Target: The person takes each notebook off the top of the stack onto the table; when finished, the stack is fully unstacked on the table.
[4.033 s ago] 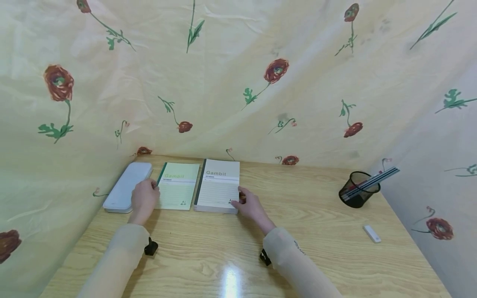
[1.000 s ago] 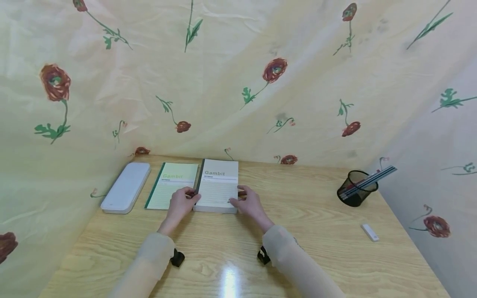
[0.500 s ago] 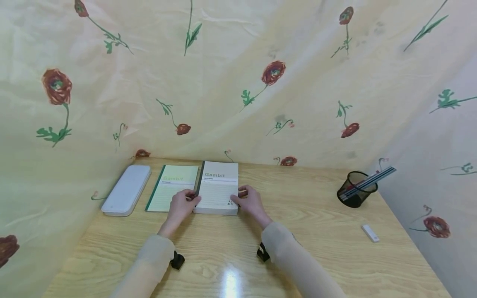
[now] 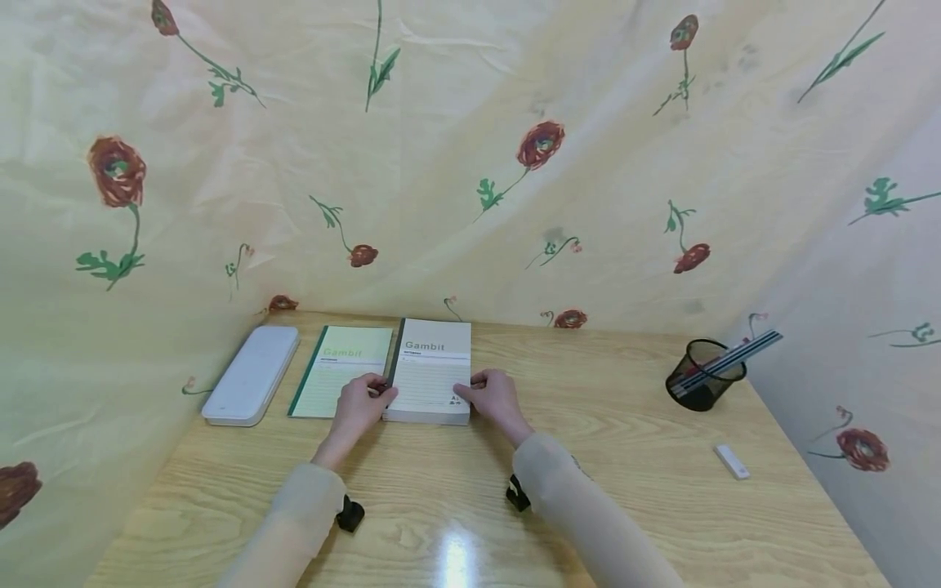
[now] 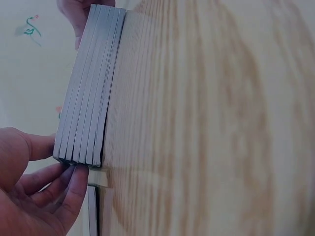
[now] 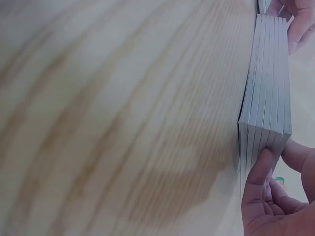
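A stack of several white Gambit notebooks [image 4: 432, 367] with dark spines lies on the table. My left hand [image 4: 359, 406] grips its left side near the front corner, thumb on the top cover and fingers along the spine. On the opposite side, my right hand [image 4: 498, 402] holds the front right corner with its thumb on top. The left wrist view shows the notebooks' page edges [image 5: 88, 83] evenly layered above the left fingers [image 5: 76, 194]. Seen from the right wrist, the right hand's fingertip [image 6: 263, 160] presses the side of the stack. A green-spined notebook [image 4: 349, 359] lies just left of the stack.
Left of the green-spined notebook is a white flat case [image 4: 251, 376]. A black mesh pen holder [image 4: 698, 396] with striped pencils [image 4: 742, 351] leaning in it stands at the right, a small white block [image 4: 731, 461] in front. Flower-patterned cloth [image 4: 441, 163] rises behind the table.
My left hand has left the green-spined notebook's left edge and moved right to the stack's left side. The right hand stays at the stack's right corner. Over the last second little has changed.
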Demonstrator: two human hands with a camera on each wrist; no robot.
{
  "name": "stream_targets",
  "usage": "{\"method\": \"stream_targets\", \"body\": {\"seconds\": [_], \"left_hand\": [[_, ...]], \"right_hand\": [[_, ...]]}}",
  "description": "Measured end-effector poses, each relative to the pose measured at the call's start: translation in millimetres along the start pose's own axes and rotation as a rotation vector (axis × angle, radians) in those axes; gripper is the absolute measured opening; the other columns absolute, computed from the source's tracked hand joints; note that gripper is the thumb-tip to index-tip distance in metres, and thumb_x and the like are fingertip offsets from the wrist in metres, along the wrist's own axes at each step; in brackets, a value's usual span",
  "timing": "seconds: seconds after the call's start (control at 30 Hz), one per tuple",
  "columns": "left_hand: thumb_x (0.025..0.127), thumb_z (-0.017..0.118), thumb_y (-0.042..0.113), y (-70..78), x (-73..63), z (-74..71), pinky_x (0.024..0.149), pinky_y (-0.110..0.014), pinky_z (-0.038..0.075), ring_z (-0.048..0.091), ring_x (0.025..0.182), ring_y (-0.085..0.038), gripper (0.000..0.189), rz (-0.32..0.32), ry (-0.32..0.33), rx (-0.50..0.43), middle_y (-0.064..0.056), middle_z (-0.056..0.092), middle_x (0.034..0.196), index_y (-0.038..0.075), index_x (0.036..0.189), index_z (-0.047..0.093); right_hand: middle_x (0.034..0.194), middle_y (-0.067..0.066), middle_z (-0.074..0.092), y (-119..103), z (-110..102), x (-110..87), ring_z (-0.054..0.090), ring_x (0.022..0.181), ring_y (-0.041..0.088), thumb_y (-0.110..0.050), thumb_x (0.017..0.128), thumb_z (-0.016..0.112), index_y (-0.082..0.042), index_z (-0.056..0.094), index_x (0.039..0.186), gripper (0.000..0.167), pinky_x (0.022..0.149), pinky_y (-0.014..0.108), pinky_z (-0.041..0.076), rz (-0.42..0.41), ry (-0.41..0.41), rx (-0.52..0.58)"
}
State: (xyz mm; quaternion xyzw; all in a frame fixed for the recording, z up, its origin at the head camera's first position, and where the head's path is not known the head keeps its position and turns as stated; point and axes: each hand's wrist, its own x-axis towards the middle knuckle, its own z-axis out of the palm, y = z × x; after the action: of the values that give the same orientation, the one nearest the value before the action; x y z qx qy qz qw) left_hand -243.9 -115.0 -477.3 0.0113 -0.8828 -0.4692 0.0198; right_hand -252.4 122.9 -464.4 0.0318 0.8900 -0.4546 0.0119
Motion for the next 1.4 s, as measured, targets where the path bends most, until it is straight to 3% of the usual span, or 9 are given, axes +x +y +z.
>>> {"method": "stream_targets", "body": {"seconds": [0.33,0.73,1.17,1.4], "left_hand": [[0.093,0.070,0.017,-1.5,1.5,1.3,0.070,-0.034,0.052,0.063,0.086,-0.025,0.028,0.010,0.006,0.005,-0.016,0.067,0.102,-0.004,0.112,0.068],[0.098,0.062,0.011,-1.9,0.8,3.2,0.075,-0.038,0.052,0.063,0.091,-0.026,0.024,0.011,0.011,0.034,-0.014,0.067,0.105,-0.003,0.116,0.067],[0.097,0.063,0.007,-2.5,1.4,2.7,0.075,-0.037,0.053,0.063,0.092,-0.026,0.022,0.005,-0.002,0.019,-0.013,0.067,0.104,-0.003,0.115,0.067],[0.097,0.063,0.008,-2.6,0.7,1.4,0.075,-0.036,0.053,0.062,0.093,-0.026,0.023,0.001,-0.014,0.017,-0.013,0.067,0.105,-0.003,0.117,0.067]], "right_hand": [[0.087,0.010,0.069,1,1,0.7,0.062,0.070,0.016,-0.018,0.089,0.077,0.005,0.069,0.102,0.027,0.062,0.027,0.053,-0.016,0.022,-0.001],[0.095,0.014,0.067,5,-5,1.6,0.063,0.085,0.024,-0.016,0.090,0.074,0.007,0.067,0.108,0.030,0.075,0.034,0.054,0.012,0.047,0.014],[0.097,0.018,0.070,9,-27,-1.3,0.065,0.085,0.025,-0.010,0.094,0.068,0.009,0.064,0.111,0.026,0.070,0.031,0.054,-0.066,0.049,0.081],[0.097,0.016,0.068,14,-43,-3.1,0.063,0.086,0.023,-0.008,0.092,0.069,0.008,0.064,0.111,0.026,0.067,0.026,0.051,-0.038,0.042,0.158]]}}
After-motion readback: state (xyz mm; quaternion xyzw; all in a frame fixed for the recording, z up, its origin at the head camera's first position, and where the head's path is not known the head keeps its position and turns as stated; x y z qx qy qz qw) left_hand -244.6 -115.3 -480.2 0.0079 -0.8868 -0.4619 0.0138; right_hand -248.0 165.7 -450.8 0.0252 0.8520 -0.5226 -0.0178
